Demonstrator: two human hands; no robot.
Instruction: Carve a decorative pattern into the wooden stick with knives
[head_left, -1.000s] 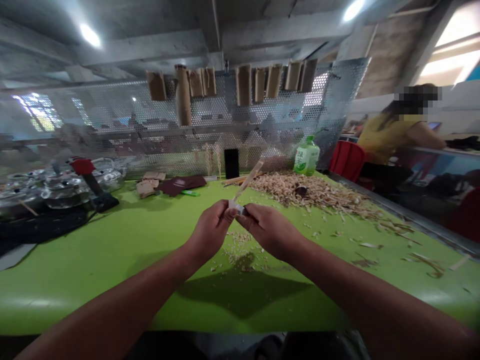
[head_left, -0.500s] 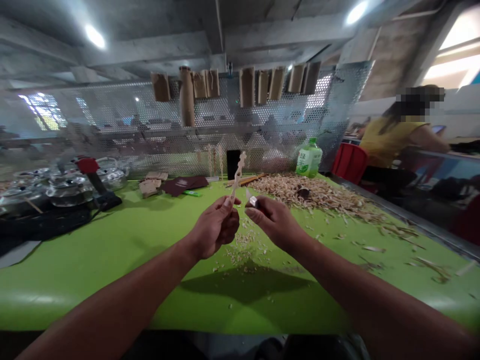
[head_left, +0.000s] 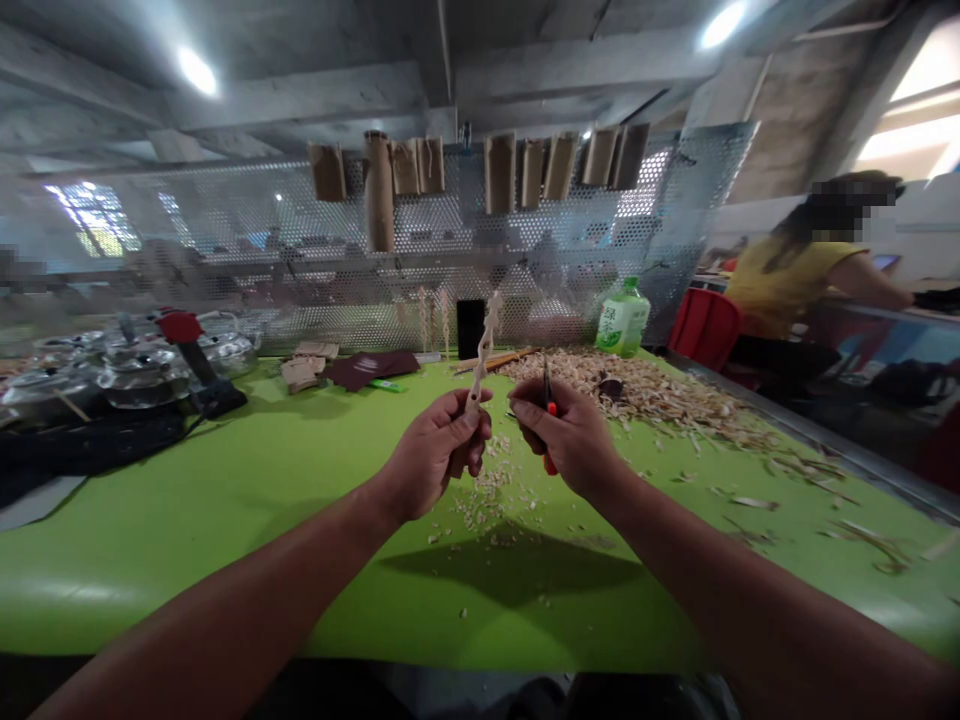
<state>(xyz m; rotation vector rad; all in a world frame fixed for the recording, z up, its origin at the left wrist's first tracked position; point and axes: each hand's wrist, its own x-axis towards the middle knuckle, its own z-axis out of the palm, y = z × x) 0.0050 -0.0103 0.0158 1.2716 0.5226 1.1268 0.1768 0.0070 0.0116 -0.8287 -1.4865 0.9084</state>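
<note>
My left hand (head_left: 442, 445) is closed around the lower end of a slim pale wooden carving (head_left: 487, 335). The carving stands nearly upright, has a knobbly, wavy outline and shows a small hole near my thumb. To its right, my right hand (head_left: 562, 430) is closed on a carving knife (head_left: 551, 462) with an orange-red and black handle. A thin dark part of it points up above my fingers, and much of the tool is hidden in my grip. The hands are apart, and the knife does not touch the carving. Small wood chips (head_left: 491, 495) lie on the table below.
The green table (head_left: 247, 560) bears a heap of wood shavings (head_left: 675, 395) and a green-labelled bottle (head_left: 624, 318) at back right. Metal kettles (head_left: 139, 375) and a red-and-black tool (head_left: 195, 360) stand left. Behind is a perforated metal screen (head_left: 300, 260). A person in yellow (head_left: 787, 275) sits at right.
My right hand has drawn away to the right from the carving and turned the knife, so its orange-red handle now shows. The left hand still holds the carving, tilted slightly differently.
</note>
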